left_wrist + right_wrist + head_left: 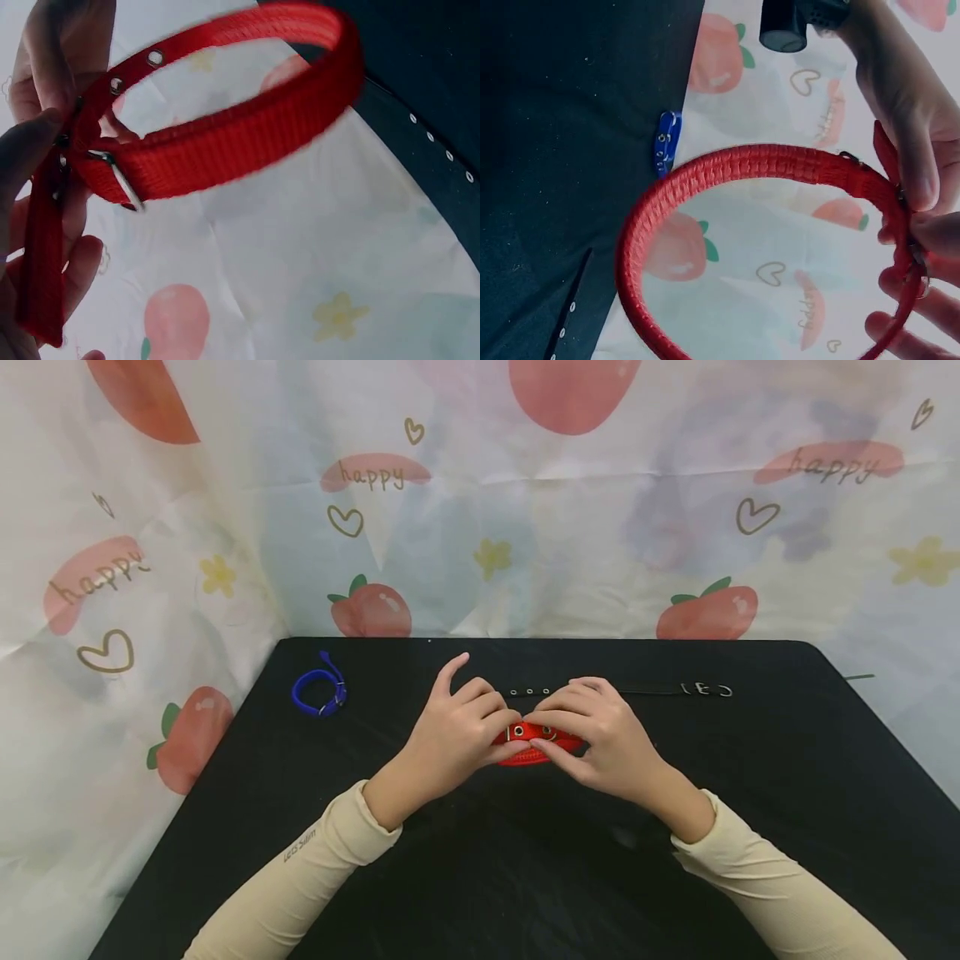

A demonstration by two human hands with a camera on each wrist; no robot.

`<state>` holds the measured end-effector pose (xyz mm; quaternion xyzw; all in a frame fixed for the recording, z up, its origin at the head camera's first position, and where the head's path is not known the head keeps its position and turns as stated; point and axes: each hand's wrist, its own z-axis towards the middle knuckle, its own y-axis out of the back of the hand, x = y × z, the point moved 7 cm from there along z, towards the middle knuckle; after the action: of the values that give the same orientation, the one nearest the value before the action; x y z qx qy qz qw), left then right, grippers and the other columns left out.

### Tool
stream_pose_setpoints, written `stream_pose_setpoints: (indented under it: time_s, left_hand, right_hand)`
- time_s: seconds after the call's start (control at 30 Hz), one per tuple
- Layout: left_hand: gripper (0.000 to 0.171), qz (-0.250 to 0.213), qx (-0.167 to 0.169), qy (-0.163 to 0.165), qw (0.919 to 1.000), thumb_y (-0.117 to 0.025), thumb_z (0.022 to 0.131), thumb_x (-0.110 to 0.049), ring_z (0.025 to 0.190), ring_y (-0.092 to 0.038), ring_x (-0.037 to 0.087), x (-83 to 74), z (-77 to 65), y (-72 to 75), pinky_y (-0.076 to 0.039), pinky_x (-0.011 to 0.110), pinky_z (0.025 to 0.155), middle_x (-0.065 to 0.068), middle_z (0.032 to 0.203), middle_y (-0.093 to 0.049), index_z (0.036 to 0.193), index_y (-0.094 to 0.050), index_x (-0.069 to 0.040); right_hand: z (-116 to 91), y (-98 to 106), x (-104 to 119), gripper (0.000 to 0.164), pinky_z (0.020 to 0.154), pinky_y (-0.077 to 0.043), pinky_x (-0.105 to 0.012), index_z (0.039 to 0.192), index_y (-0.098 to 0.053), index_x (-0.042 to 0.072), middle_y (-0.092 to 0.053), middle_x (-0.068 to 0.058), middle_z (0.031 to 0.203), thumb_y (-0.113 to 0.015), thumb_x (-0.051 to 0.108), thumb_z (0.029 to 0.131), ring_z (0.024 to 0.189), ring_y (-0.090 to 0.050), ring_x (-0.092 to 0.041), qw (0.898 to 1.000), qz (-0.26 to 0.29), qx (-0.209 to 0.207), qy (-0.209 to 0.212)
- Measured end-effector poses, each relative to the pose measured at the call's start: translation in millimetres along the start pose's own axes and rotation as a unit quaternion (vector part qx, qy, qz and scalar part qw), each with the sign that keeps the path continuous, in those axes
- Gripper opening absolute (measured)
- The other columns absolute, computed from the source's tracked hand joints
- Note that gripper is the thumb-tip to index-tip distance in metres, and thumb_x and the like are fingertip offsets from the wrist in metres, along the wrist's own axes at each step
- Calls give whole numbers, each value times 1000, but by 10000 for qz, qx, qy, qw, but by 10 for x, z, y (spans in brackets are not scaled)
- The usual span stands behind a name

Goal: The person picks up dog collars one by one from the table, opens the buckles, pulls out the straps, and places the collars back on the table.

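Pinched the red collar [528, 755] at mid-frame in the head view, with the grip of left hand [461, 727] and right hand [600, 727] clamped on it, probably to steady the overlap by the metal ring [127, 186]. Saw a blue collar [297, 695] left of centre and a black strap [648, 692] toward the right, perhaps aside for room. Saw no container.

Booth: printed curtains [585, 543], black table [480, 877]

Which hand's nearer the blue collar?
Left. The left hand is to the right of the blue collar, slightly nearer the person; the right hand is farther right, on the red collar's other side.
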<state>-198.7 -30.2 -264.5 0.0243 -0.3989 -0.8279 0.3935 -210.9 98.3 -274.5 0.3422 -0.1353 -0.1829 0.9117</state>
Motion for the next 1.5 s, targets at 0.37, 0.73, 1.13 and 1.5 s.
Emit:
stream_pose_setpoints:
  time_s: [0.37, 0.73, 1.13, 1.5]
  left_hand:
    - [22, -152, 3, 171, 9997, -76, 74, -43, 79, -57, 11, 40, -73, -25, -35, 54, 104, -10, 73, -69, 86, -76, -25]
    - [24, -267, -143, -85, 9995, -79, 72, -42, 81, -58, 10, -3, -56, -19, -36, 52, 105, -9, 74, -70, 85, -77, -22]
    - [23, -23, 74, -10, 10000, -77, 73, -42, 82, -55, 11, 37, -132, -76, -32, 55, 106, -11, 74, -69, 88, -76, -25]
    - [23, -178, -170, -120, 9996, -79, 73, -41, 82, -56, 11, 40, -117, -116, -32, 55, 106, -10, 74, -70, 86, -77, -23]
  right_hand:
    - [-44, 67, -33, 33, 92, -40, -41, 85, -74, 11, -70, -2, 79, -57, 39, 91, 75, -60, -12, 9971, 445, -549, 279]
    - [10, -8, -81, 36, 90, -39, -36, 88, -71, 13, -66, 2, 86, -59, 47, 86, 91, -55, -15, 9947, 1018, 114, 6]
    - [19, 117, 78, 32, 86, -43, -47, 78, -73, 9, -67, 0, 73, -58, 34, 92, 73, -61, -16, 9872, -52, -641, 1462]
    - [34, 25, 75, 31, 87, -45, -50, 86, -73, 9, -68, -1, 77, -58, 36, 91, 76, -61, -18, 9906, -539, -278, 1230]
